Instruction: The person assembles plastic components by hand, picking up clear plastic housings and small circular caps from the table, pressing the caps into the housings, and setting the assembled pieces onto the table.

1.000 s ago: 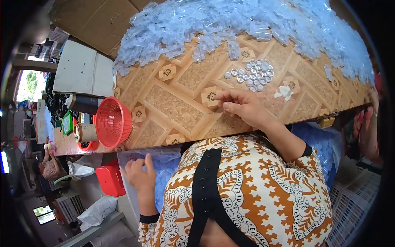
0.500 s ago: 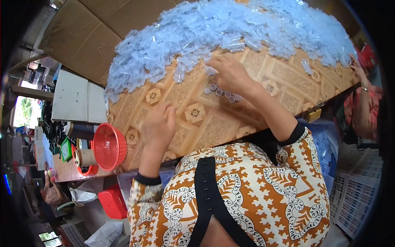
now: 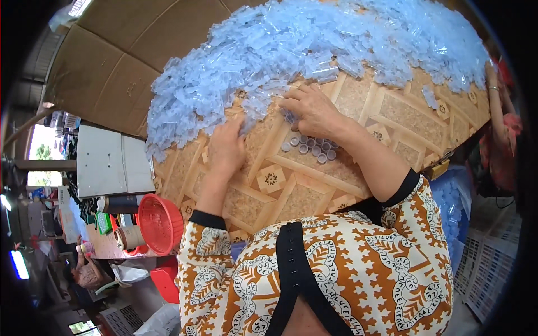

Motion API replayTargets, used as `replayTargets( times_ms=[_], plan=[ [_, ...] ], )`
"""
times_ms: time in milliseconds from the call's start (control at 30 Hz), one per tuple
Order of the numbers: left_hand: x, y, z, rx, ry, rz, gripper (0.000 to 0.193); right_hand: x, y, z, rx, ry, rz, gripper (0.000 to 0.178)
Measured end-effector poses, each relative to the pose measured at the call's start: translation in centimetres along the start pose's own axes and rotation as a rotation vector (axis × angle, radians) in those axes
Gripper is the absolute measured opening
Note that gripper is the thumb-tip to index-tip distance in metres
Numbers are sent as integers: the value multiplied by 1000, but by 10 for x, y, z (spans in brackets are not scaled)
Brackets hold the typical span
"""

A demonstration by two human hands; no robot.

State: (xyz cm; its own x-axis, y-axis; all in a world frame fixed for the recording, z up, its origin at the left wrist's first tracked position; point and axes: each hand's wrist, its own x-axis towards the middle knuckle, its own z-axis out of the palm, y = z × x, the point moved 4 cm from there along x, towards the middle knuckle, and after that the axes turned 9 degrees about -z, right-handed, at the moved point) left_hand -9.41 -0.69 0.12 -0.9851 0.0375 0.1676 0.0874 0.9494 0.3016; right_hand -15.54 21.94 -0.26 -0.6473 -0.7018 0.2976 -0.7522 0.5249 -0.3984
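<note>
A broad pile of clear, bluish plastic tubes (image 3: 269, 50) covers the far part of the patterned table (image 3: 297, 187). At the near edge of the pile, my left hand (image 3: 227, 148) has its fingers drawn together on a clear tube; its fingertips are partly hidden. My right hand (image 3: 316, 112) curls, palm down, over a few clear tubes (image 3: 290, 116) that show below its fingers. Just nearer than this hand, a cluster of small round clear pieces (image 3: 315, 150) with pale rims sits on the table; whether these are tube ends or caps I cannot tell.
Beside the table's left edge are a red plastic basket (image 3: 161, 224) and a roll of brown tape (image 3: 130, 237). Cardboard (image 3: 112, 73) rises behind the pile, above a white box (image 3: 109, 159). Another person's arm (image 3: 494, 92) reaches the pile at far right.
My left hand has moved away from me to the pile's edge and closed there. My right hand stays over its tubes. More round pieces show in the cluster. The view has shifted slightly.
</note>
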Motion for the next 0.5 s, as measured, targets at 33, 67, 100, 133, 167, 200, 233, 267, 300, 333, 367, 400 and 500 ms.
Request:
replayTargets(
  times_ms=[33, 67, 100, 133, 167, 200, 233, 267, 300, 333, 367, 400, 500],
  plan=[
    [-6, -5, -4, -67, -26, 26, 45, 0, -2, 2, 2, -13, 1, 59],
    [-10, -14, -2, -65, -39, 22, 45, 0, -1, 3, 13, -18, 7, 59],
    [-15, -22, -3, -101, 57, 100, 46, 1, -1, 3, -12, -8, -1, 58],
    [-22, -22, -9, -135, 160, 171, 49, 3, -2, 2, -38, 0, -18, 58],
    [-27, -25, -10, -134, 153, 157, 49, 4, -4, 0, -39, 13, -16, 58],
    [-32, -27, -13, -149, 201, 112, 49, 4, -5, 1, -30, 2, -22, 58],
    [-34, -25, -16, -167, 251, 70, 48, 4, -3, 0, -44, 25, -28, 58],
    [-37, -21, -18, -171, 251, 59, 48, 4, -4, -1, -59, 49, -36, 59],
    [-38, -18, -18, -159, 214, -44, 47, 5, -4, -1, -43, 39, -17, 60],
    [-40, -17, -17, -146, 178, -145, 47, 6, -6, 1, -44, 31, -22, 60],
    [-41, -13, -18, -151, 181, -152, 47, 6, -6, 1, -23, 38, -5, 60],
    [-42, -10, -15, -73, 137, -171, 50, 6, -6, 1, -3, 47, 13, 60],
    [-37, -3, -13, -11, 58, -215, 56, 2, -1, 2, -66, 56, -4, 55]
  ],
)
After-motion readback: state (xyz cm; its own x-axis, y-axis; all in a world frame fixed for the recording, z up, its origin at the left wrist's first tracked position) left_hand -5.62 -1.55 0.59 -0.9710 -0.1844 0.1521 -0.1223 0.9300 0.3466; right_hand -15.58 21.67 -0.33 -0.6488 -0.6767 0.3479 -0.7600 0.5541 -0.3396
